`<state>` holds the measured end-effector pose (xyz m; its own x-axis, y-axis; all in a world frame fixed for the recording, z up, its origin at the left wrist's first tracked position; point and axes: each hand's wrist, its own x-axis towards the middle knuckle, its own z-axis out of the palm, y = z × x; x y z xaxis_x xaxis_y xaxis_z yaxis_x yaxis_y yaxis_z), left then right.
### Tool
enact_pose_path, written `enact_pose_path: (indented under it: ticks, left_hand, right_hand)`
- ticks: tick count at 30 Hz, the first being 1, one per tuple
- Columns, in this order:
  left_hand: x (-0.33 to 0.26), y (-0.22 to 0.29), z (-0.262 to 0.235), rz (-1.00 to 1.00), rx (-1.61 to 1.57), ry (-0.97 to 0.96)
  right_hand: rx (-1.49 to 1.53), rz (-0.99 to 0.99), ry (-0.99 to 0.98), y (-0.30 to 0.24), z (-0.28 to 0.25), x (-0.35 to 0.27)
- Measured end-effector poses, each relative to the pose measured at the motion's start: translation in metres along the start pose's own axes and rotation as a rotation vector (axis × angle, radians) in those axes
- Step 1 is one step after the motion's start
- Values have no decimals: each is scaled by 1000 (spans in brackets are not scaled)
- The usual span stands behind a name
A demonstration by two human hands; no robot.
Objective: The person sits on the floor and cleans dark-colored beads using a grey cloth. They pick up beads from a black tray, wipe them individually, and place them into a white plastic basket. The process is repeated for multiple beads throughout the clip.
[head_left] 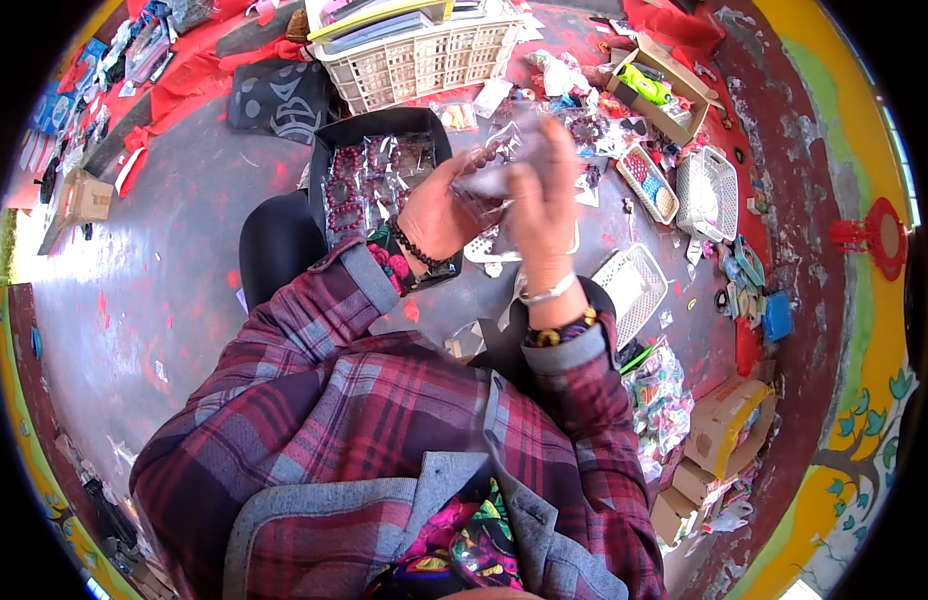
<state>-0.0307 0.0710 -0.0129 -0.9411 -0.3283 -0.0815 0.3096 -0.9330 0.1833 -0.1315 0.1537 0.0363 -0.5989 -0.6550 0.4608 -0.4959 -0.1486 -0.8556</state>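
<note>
My left hand (436, 218) is closed on a small clear plastic bag (489, 180) in front of my chest. Reddish-brown beads, apparently a bracelet (486, 155), show at the bag. My right hand (546, 205) is raised beside it, at the bag's right edge. Its fingers point up and are smeared by motion, so their grip is unclear. Below my left hand stands an open black box (389, 122). Several clear bags with dark red beaded bracelets (346, 190) lie in it.
A cream plastic crate (424, 70) stands beyond the black box. White baskets (706, 195) and an open cardboard box (674, 120) sit to the right, among loose small goods. Another white basket (639, 290) is near my right arm. Cardboard boxes (719, 430) stand at lower right.
</note>
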Motion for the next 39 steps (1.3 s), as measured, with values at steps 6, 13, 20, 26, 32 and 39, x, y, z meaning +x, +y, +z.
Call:
enact_pose_path:
  ticks: [6, 13, 20, 26, 32, 39]
  left_hand:
    - [-24, -7, 14, 128, -55, 36]
    - [-28, 1, -11, 55, 54, -105]
    - [-34, 33, 13, 4, 154, -217]
    - [-30, 56, 19, 214, 192, -21]
    - [-19, 47, 0, 250, 242, 57]
    - [-16, 45, -27, 100, 29, 123]
  right_hand:
    - [-584, -244, -186, 1, 35, -12]
    - [-479, -134, -97, 30, 32, 8]
    - [509, 792, 98, 80, -12, 28]
    - [580, 809, -166, 22, -31, 30]
    - [542, 744, -363, 24, -14, 9]
    - [-437, -411, -224, -1, 5, 4]
